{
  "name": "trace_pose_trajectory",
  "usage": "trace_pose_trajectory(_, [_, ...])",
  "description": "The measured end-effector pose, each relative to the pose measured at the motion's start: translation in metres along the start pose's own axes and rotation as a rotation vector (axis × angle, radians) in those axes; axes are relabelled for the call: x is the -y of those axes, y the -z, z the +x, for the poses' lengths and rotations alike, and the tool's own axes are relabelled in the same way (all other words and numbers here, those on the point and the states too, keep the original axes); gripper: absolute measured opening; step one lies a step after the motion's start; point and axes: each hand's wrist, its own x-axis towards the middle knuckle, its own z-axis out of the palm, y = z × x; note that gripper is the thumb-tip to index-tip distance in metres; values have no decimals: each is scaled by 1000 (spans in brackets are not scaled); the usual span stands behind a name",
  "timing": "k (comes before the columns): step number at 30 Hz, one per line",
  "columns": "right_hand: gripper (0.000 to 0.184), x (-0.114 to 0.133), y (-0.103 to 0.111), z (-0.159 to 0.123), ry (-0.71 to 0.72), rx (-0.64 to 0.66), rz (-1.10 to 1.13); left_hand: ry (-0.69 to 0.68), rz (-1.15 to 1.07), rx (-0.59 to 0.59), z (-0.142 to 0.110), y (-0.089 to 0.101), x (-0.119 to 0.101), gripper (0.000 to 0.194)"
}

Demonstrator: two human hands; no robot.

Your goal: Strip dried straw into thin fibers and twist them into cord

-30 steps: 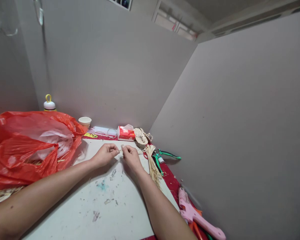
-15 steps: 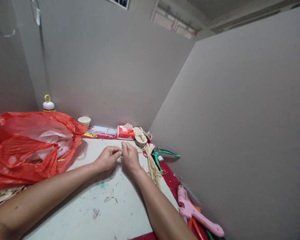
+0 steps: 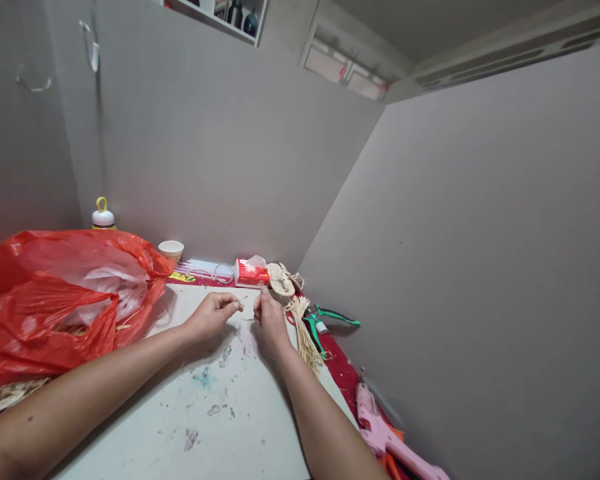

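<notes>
Over the far part of the white board (image 3: 240, 400), my left hand (image 3: 214, 316) pinches a thin straw strand (image 3: 243, 301) between thumb and fingertips. A short gap to the right, my right hand (image 3: 273, 325) is closed with its fingers curled. A fine thread-like end shows beside its fingertips, but I cannot make out what it grips. Just right of that hand lies a bundle of pale straw (image 3: 304, 333). Woven straw pieces (image 3: 281, 280) rest behind it, beside a red tissue pack (image 3: 251, 273).
A large red plastic bag (image 3: 80, 300) fills the left side, with loose straw (image 3: 10, 397) under it. Green-handled pliers (image 3: 336, 315) and a pink glue gun (image 3: 380, 427) lie along the right edge. At the back stand a paper cup (image 3: 171, 249) and a bottle (image 3: 103, 217).
My hands, nearly touching before, have drawn apart, the right one shifting right and slightly toward me. The straw strand at my left fingertips now shows. The view has tilted up slightly.
</notes>
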Motion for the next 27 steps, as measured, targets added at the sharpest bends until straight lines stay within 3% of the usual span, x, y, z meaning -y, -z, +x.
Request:
trace_pose_trajectory(4, [41, 4, -7, -10, 80, 105, -96, -27, -6, 74, 0, -2, 4, 23])
trace_pose_trajectory(12, [41, -1, -13, -10, 162, 122, -214, 26, -48, 118, -2, -6, 7, 29])
trace_pose_trajectory(23, [37, -2, -16, -14, 209, 52, -325, -18, -81, 67, -1, -9, 6, 29])
trace_pose_trajectory(27, [41, -15, -8, 0, 146, -68, -302, -2, -75, 0, -1, -9, 6, 26])
